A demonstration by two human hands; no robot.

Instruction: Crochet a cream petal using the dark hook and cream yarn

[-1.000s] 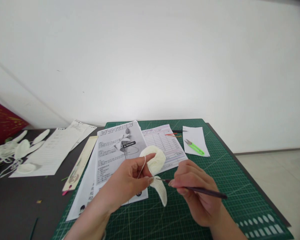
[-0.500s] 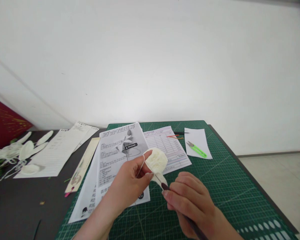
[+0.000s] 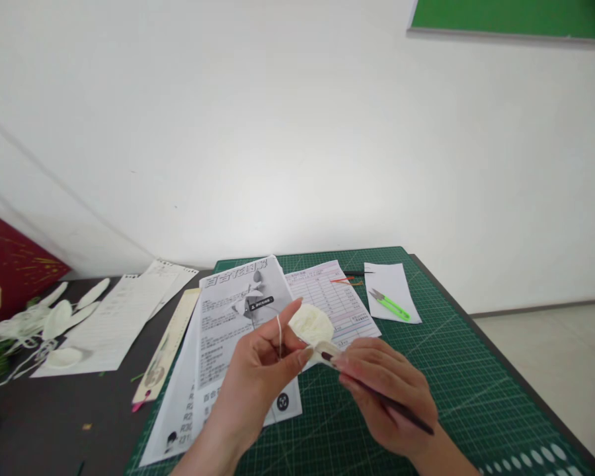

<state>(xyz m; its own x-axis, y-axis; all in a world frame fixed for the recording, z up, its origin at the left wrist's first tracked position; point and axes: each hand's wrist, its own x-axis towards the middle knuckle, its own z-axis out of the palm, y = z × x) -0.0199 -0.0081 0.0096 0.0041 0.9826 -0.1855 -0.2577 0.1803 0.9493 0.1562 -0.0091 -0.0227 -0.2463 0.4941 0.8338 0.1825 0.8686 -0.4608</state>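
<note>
Green mat: it lies below the right grip.
Printed sheet: it is behind and below the left grip.
Left grip: thumb and finger are pinched on the white piece.
Right grip: fingers are closed around the dark tool.
White piece: it is between both grips.
Dark tool: it points toward the left grip.
White yarn: it passes over the left index finger.

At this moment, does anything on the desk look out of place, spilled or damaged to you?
I see nothing spilled or damaged. Only a tiny tan scrap lies alone on the dark desk, like litter, and the white yarn at far left looks loosely tangled.
</note>
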